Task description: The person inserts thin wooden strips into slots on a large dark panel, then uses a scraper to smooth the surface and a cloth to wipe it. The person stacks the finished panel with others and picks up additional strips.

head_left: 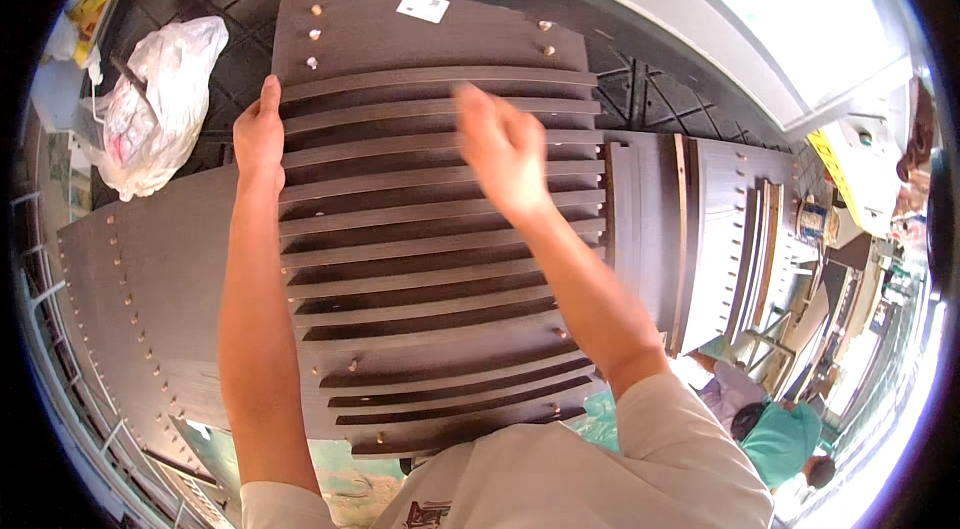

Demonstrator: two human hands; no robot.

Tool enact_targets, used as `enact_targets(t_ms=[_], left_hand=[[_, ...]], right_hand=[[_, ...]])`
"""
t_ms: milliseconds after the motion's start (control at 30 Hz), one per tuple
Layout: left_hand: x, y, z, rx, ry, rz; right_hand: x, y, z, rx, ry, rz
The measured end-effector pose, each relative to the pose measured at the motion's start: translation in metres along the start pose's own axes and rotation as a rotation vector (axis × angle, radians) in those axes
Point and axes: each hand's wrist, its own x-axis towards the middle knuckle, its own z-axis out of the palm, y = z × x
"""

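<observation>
A large dark brown panel (345, 19) lies in front of me, with several long slats (400, 251) set across it in parallel rows. Short light dowels (316, 10) stand up from its bare parts near both sides. My left hand (262, 137) is closed on the panel's left edge beside the upper slats, its thumb pointing away from me. Over the upper slats, toward their right half, is my right hand (503, 146), blurred by motion. Its fingers look curled, but I cannot tell whether anything is in them. A small white label (423, 6) lies on the panel's far end.
Another dowelled brown panel (165, 289) extends at left, near a crumpled white plastic bag (165, 104). More brown boards (650, 229) lie at right. A grey-white machine housing (690, 39) overhangs the far right. A person in green (785, 439) is at lower right.
</observation>
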Motion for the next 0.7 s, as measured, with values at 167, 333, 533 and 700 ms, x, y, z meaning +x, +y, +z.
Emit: enact_targets(t_ms=[167,333,533,700], left_hand=[[0.008,-0.01,0.005,-0.009,0.015,0.063],[0.012,-0.014,-0.002,0.052,0.002,0.152],[0.0,-0.007,0.004,0.425,0.117,0.267],[0.004,-0.012,-0.003,0.591,0.249,0.388]], right_hand=[[-0.158,0.015,-0.123,-0.312,0.513,0.212],[-0.255,0.029,-0.19,-0.883,0.641,0.116],[-0.287,0.043,-0.198,-1.223,0.453,-0.068],[-0.308,0.055,-0.189,-1.377,0.404,-0.155]])
